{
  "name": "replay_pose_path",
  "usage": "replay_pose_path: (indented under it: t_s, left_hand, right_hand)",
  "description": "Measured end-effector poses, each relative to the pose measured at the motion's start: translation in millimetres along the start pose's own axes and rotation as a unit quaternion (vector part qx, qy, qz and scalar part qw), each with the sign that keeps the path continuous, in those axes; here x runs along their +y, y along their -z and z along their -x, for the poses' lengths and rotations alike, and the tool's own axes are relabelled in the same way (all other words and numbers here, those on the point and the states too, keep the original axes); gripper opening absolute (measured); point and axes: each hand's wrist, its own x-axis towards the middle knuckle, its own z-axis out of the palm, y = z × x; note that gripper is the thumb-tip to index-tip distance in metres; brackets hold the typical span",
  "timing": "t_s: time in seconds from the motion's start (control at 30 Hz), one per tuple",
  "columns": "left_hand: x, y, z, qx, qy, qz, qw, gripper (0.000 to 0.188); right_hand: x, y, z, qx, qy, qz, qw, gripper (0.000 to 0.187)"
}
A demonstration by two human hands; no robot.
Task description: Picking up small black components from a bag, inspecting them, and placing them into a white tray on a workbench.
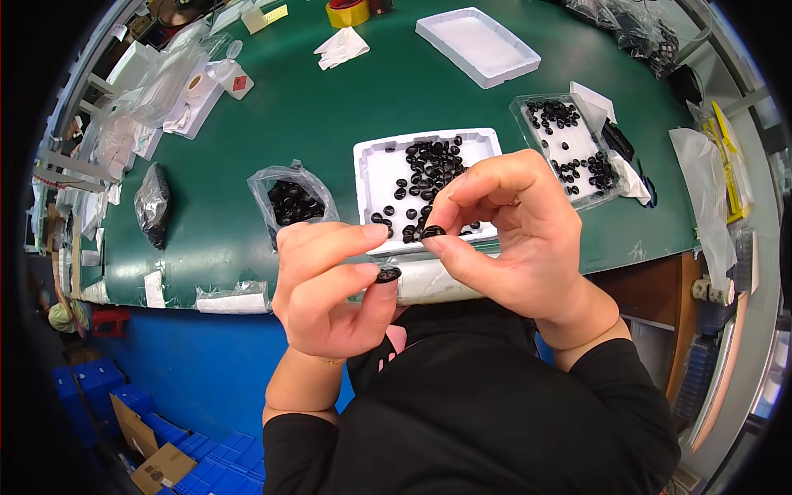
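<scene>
Between the thumb and fingers of my left hand (330, 285) is a small glossy black oval piece (388, 275). My right hand (520, 239) pinches a second shiny black rounded piece (432, 233) between thumb and forefinger. The two pieces are held close together but apart, in front of a white tray (370, 165). In that tray lie many loose black pieces (433, 165) like them; my right hand hides part of its near right side. Just left of the tray, an open clear bag (257, 186) holds more black pieces.
At right, a clear-edged tray (544, 140) carries more black pieces. A shallow white tray (478, 45) sits at the far side of the green table (330, 107), near a white glove (341, 48). A filled plastic bag (153, 205) and a white bottle (233, 78) are at left.
</scene>
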Motion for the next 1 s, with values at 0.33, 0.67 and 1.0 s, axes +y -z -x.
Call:
replay_pose_path:
  t_s: [0.33,0.67,1.0]
  left_hand:
    - [9.4,-5.4,2.4,0.051,0.126,0.216,0.967,0.023]
    - [12.0,-3.8,2.2,0.023,0.125,0.217,0.968,0.027]
    - [12.2,-2.9,2.9,0.026,0.096,0.207,0.973,0.028]
  right_hand:
    - [-0.9,0.1,0.8,-0.022,-0.012,-0.055,0.998,0.037]
    - [2.4,1.1,1.6,-0.026,-0.062,-0.134,0.989,0.03]
    - [4.7,0.8,3.5,-0.035,-0.115,-0.198,0.973,0.019]
